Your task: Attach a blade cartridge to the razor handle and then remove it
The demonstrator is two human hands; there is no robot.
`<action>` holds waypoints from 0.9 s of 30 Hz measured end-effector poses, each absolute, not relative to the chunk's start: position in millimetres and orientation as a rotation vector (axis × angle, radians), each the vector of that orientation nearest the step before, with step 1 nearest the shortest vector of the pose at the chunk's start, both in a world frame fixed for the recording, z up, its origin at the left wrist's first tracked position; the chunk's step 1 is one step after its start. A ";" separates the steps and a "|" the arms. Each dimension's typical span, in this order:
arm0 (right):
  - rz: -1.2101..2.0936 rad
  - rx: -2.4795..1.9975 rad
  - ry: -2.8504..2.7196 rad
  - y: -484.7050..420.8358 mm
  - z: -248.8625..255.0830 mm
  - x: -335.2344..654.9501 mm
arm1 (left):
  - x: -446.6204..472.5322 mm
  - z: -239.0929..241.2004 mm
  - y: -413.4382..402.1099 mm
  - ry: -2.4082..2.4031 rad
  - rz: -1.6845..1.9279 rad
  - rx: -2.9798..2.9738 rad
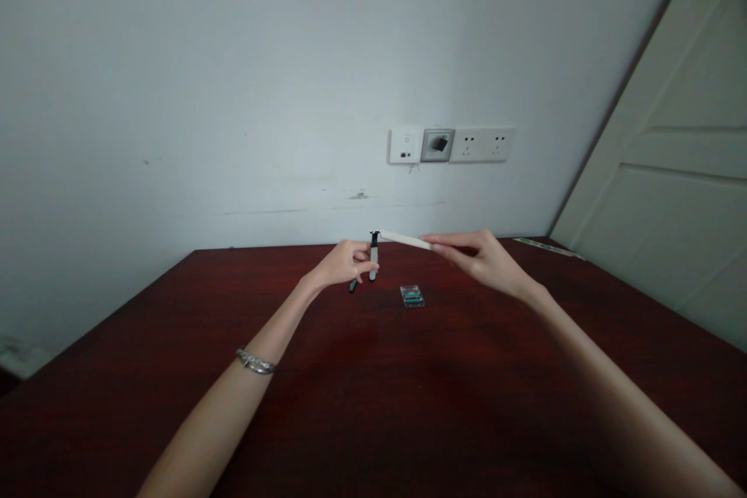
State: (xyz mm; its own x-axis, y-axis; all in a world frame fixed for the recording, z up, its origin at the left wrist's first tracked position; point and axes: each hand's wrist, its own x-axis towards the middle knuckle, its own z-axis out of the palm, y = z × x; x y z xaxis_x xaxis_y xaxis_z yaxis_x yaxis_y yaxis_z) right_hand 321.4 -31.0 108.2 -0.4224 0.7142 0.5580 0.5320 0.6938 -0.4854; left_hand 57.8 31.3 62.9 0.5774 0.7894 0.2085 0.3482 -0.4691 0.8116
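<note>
My left hand [350,261] is closed around a razor [373,261] with a grey handle, held upright with its dark head at the top. My right hand [475,255] pinches one end of a slim white stick [405,240]. The stick's far tip meets or nearly meets the razor's head; contact cannot be made out for certain. Below the left fingers, a small black and green piece [353,285] lies on the table. Between the hands and nearer to me sits a small clear case [412,296] with green strips inside.
The dark red table [373,405] ends against a pale wall [262,93]. Wall sockets [482,145] are set above its back edge. At the back right lies a long flat strip [545,247], beside a white panelled door [671,171].
</note>
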 end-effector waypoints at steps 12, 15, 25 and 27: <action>0.173 -0.986 -2.066 -25.0 101.4 318.5 | 62.8 64.7 27.6 0.867 0.739 2.048; 0.199 -1.000 -2.027 -25.6 101.6 318.5 | 62.0 63.4 28.7 0.866 0.749 2.047; 0.303 -0.994 -2.090 -25.9 103.5 316.9 | 64.2 64.5 26.2 0.868 0.750 2.051; 0.291 -1.047 -2.066 -23.1 104.8 326.7 | 62.2 63.1 27.7 0.859 0.764 2.050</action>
State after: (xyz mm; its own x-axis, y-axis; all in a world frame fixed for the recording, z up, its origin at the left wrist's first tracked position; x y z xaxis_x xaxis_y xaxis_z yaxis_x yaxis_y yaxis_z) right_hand 326.7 -23.1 104.8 -0.3515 0.7612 0.5450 0.5813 0.6338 -0.5103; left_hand 62.2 27.7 63.1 0.5926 0.7742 0.2226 0.3122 -0.4754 0.8225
